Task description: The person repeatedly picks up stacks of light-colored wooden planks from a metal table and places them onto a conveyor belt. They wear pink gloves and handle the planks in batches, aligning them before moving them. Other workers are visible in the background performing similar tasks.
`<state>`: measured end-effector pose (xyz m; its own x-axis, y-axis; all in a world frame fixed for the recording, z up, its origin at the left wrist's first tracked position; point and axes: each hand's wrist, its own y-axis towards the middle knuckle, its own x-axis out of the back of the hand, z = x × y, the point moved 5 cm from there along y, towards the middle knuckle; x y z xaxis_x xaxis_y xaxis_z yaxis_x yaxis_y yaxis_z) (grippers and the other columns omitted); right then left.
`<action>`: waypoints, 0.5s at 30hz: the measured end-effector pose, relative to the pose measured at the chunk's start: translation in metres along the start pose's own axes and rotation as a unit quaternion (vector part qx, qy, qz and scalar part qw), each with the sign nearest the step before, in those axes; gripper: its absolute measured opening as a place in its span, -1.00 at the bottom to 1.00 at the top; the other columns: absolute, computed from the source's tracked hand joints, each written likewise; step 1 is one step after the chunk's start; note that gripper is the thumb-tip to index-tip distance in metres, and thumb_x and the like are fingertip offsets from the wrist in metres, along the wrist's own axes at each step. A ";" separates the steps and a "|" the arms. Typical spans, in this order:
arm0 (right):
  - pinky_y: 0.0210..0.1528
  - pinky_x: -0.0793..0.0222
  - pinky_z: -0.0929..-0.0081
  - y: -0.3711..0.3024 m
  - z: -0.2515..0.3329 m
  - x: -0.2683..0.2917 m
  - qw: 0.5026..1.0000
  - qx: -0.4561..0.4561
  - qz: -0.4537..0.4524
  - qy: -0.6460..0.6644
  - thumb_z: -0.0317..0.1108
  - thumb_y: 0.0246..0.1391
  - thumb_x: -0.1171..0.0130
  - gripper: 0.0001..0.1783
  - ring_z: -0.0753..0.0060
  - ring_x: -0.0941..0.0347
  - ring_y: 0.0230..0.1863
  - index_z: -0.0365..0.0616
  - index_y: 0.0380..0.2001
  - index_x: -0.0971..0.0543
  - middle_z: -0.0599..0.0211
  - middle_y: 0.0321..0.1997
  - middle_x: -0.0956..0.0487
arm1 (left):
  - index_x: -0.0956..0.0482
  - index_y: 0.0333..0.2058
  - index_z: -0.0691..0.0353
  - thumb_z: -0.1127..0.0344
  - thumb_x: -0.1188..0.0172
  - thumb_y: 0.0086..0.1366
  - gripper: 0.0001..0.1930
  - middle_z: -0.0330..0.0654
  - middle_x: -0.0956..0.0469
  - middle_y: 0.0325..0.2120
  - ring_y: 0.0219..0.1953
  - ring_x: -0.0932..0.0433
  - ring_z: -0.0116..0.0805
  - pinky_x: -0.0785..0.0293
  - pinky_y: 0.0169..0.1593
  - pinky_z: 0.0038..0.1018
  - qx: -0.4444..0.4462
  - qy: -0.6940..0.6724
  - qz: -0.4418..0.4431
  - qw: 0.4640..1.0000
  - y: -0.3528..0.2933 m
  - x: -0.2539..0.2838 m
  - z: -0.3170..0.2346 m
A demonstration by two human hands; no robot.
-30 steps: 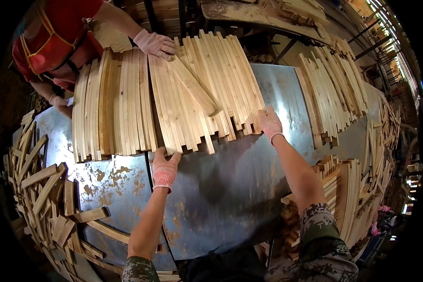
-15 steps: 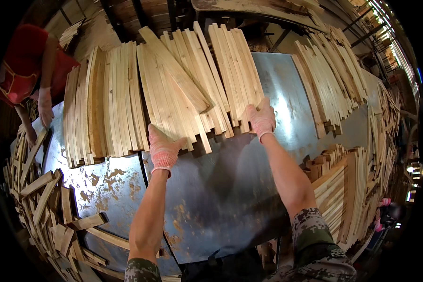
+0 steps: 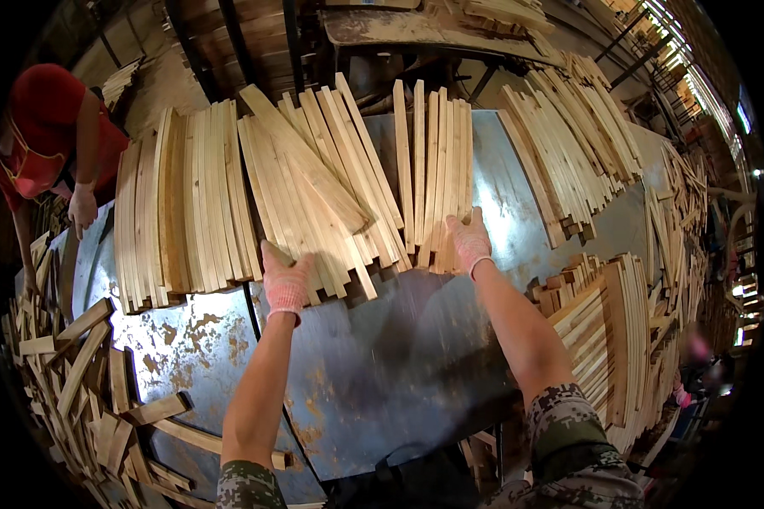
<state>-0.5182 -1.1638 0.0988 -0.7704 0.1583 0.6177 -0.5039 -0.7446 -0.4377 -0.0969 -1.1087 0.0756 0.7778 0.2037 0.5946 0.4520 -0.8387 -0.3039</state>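
Left hand spread, touching near ends of middle wood sticks; right hand spread, cupped at near right corner of right wood sticks. Both bunches on metal counter, wedge gap between. Loose slat slanted atop middle bunch. Co-worker in red, far left.

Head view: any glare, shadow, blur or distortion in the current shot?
Head view: strong glare on the metal tabletop right of the central wooden slats and again at its left; head view: soft dark shadow on the metal in front of the slats; head view: fisheye bending, black corners; head view: pink shape at far right smeared, left hand and right hand fairly sharp.
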 end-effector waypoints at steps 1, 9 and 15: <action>0.31 -0.43 -0.02 0.007 0.006 0.001 0.999 0.006 0.015 -0.029 -0.01 0.29 -0.25 -0.21 -0.25 -0.52 0.26 -0.13 0.43 -0.23 -0.19 0.27 -0.53 | 0.00 0.57 0.34 0.01 -0.51 0.20 0.15 0.23 -0.28 0.48 0.50 -0.30 0.14 -0.26 0.51 -0.20 0.005 -0.014 -0.010 1.000 0.012 -0.001 -0.006; 0.29 -0.46 -0.10 0.063 0.015 -0.018 0.990 0.024 -0.091 -0.102 0.10 0.29 -0.21 -0.27 -0.33 -0.51 0.29 -0.14 0.31 -0.30 -0.26 0.23 -0.58 | -0.04 0.55 0.38 -0.07 -0.48 0.26 0.11 0.22 -0.23 0.50 0.50 -0.29 0.13 -0.28 0.50 -0.18 0.011 0.020 -0.046 0.999 0.073 -0.006 -0.049; 0.35 -0.40 -0.09 0.072 0.056 -0.031 0.984 0.078 -0.058 -0.151 0.11 0.35 -0.14 -0.31 -0.33 -0.48 0.32 -0.12 0.33 -0.31 -0.22 0.26 -0.58 | -0.05 0.54 0.42 0.00 -0.53 0.26 0.11 0.23 -0.25 0.49 0.53 -0.26 0.05 -0.21 0.52 -0.30 -0.009 0.003 -0.060 0.998 0.090 -0.015 -0.040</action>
<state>-0.5092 -1.2589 0.0847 -0.5483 0.0654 0.8337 -0.4970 -0.8273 -0.2619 -0.0856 -1.2073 0.0692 0.7158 0.3000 0.6306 0.5338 -0.8172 -0.2172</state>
